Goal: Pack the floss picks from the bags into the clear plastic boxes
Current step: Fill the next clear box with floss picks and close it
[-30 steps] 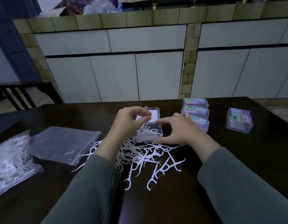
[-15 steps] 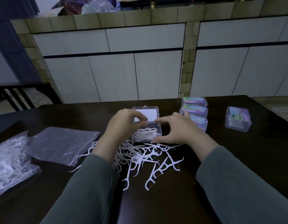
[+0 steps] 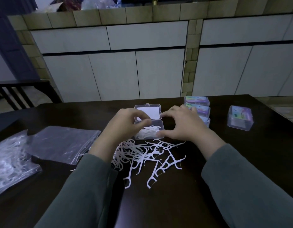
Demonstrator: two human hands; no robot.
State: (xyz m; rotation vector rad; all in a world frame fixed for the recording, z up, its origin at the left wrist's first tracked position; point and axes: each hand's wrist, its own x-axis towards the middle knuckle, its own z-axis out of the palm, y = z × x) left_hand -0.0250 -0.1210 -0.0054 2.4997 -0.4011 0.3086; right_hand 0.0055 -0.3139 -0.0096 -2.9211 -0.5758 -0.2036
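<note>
Resting on a dark desk (image 3: 224, 162): an open clear box (image 3: 149, 131), lid (image 3: 148, 112) folded back flat toward the cabinets, base partly filled with white floss picks (image 3: 149, 131). Hovering over the box's left half, left hand (image 3: 126, 127), fingers (image 3: 142, 124) curled with thumb and forefinger tips close together; cannot tell whether pinching a pick. Bracing the box's right side, right hand (image 3: 183, 125), fingers spread, thumb (image 3: 165, 134) pressed at the near right corner, forefinger reaching the lid hinge. Scattered just in front of the box, loose floss picks (image 3: 147, 157). Lying at far left, a bag (image 3: 9, 160) full of picks, with flat empty bags (image 3: 63, 143) beside it. Stacked just behind the right hand, closed labelled boxes (image 3: 197, 106); standing apart further right, another closed box (image 3: 240, 117).
</note>
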